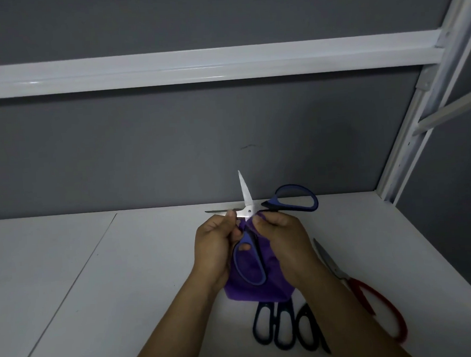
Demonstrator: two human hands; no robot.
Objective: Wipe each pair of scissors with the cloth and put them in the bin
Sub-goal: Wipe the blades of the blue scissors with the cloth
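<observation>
Left hand (216, 243) pinches one blade of the open blue scissors (247, 204) — right hand (283, 239) pinches the purple cloth (274, 286) against their pivot, over the surface (124, 268).

Over the table (125, 281), open scissors (248, 211) between left hand (213, 246) and right hand (285, 238), cloth (263, 292) below. Nearer, two pairs (274, 322) abreast; third pair (341, 274) rightmost.
</observation>
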